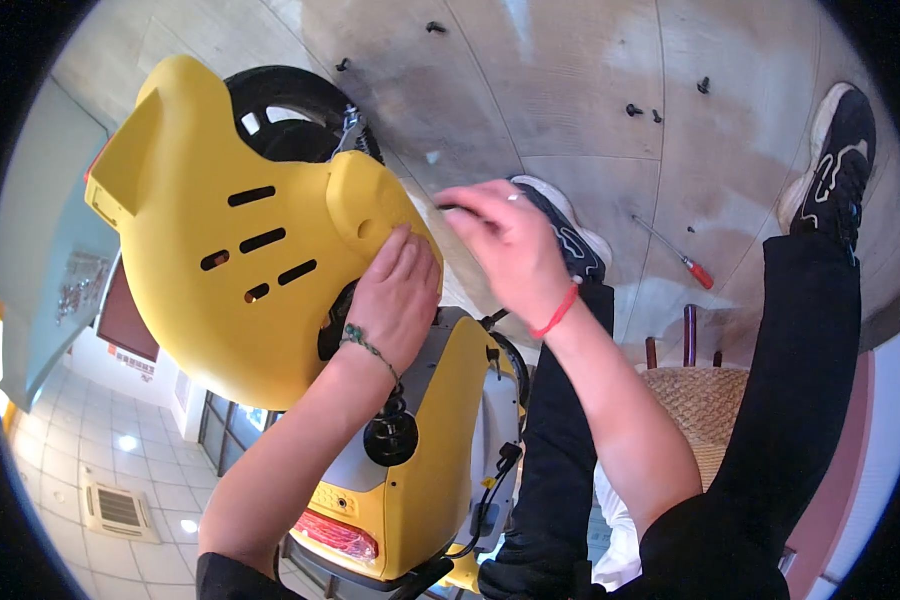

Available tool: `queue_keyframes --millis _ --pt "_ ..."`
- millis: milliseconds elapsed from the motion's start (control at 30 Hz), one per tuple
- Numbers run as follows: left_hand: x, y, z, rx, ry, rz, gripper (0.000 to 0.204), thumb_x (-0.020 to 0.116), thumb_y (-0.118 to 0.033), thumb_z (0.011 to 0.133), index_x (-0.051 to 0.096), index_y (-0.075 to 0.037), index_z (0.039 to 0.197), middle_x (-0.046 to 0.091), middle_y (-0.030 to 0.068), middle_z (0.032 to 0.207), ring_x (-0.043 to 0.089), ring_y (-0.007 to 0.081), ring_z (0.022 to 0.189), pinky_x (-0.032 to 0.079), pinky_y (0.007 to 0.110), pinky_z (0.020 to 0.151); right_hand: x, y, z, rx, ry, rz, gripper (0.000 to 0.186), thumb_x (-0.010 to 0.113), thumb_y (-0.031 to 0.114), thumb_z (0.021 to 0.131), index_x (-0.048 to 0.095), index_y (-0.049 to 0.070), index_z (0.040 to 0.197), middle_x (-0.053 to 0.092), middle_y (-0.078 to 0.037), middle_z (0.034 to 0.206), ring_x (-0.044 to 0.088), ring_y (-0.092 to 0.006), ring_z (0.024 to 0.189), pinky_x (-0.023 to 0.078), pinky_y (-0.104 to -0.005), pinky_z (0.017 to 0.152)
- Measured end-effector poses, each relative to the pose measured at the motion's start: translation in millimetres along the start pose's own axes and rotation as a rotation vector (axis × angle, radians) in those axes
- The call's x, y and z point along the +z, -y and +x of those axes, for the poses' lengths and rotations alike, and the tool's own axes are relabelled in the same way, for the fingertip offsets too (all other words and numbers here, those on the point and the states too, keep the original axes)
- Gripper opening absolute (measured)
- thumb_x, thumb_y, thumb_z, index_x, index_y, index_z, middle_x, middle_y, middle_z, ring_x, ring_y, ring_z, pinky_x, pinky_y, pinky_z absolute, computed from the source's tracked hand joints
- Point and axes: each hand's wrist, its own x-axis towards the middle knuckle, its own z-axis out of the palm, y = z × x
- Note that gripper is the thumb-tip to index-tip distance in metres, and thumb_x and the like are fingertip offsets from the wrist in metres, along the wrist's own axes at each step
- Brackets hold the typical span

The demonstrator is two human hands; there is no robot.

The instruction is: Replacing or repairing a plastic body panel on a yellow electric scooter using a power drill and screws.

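Our forearms lie at seven and four o'clock: left hand flat against yellow bodywork, right hand curled. Its grip, we cannot tell.

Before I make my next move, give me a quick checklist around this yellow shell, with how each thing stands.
1. Left hand laid on the yellow shell: ok, it rests near the edge.
2. What the right hand holds: cannot tell; only a dark bit shows there.
3. Round recess uncovered: ok, in plain view beside the left hand.
4. Screwdriver picked up: not ok, it lies on the floor.
5. Dark screws gathered: not ok, several are scattered on the floor.
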Motion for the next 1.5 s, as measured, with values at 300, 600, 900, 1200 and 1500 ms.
queue_keyframes --millis 300,600,900,1200,1500 --pt "-14 -2 -6 0.100 0.232 0.175 0.043 0.047 -0.025 0.084 0.055 -0.009 0.123 0.049 0.0083 0.131 0.033 0.0261 0.130 0.015 0.042 0.112 46 37 5 0.122 0.016 0.058 0.017 0.065 0.006 0.079 0.057 0.000 0.092 0.064 -0.015 0.092 0.064 -0.0246 0.083 0.050 -0.0326 0.070" --pt "6 -18 -10 0.029 0.137 0.166 0.048 0.045 -0.030 0.086 0.049 -0.014 0.130 0.041 0.0016 0.139 0.028 0.0233 0.133 0.010 0.048 0.111 84 18 -11 0.146 -0.247 0.165 0.014 0.069 0.003 0.078 0.062 -0.001 0.090 0.062 -0.005 0.085 0.059 -0.0097 0.072 0.048 -0.0227 0.066" --pt "40 -34 -4 -0.080 0.015 0.212 0.047 0.044 -0.026 0.086 0.047 -0.013 0.132 0.043 0.0012 0.137 0.031 0.0206 0.131 0.014 0.043 0.111 91 27 -10 0.040 -0.288 -0.065 0.013 0.065 0.003 0.082 0.060 -0.002 0.093 0.061 -0.007 0.087 0.058 -0.0097 0.076 0.047 -0.0223 0.069" --pt "43 -40 22 -0.387 -0.131 0.426 0.044 0.042 -0.025 0.089 0.047 -0.009 0.130 0.045 0.0058 0.135 0.031 0.0218 0.130 0.016 0.041 0.110 80 23 -16 0.022 -0.184 -0.096 0.016 0.062 0.003 0.084 0.058 -0.004 0.098 0.061 -0.008 0.091 0.059 -0.0106 0.081 0.048 -0.0227 0.073" --pt "15 -33 6 -0.212 -0.042 0.011 0.046 0.046 -0.025 0.086 0.051 -0.007 0.128 0.046 0.0101 0.134 0.032 0.0245 0.131 0.012 0.046 0.111 72 22 -6 -0.062 -0.133 -0.229 0.014 0.062 0.003 0.083 0.058 -0.003 0.095 0.062 -0.008 0.087 0.060 -0.0103 0.076 0.049 -0.0231 0.069"
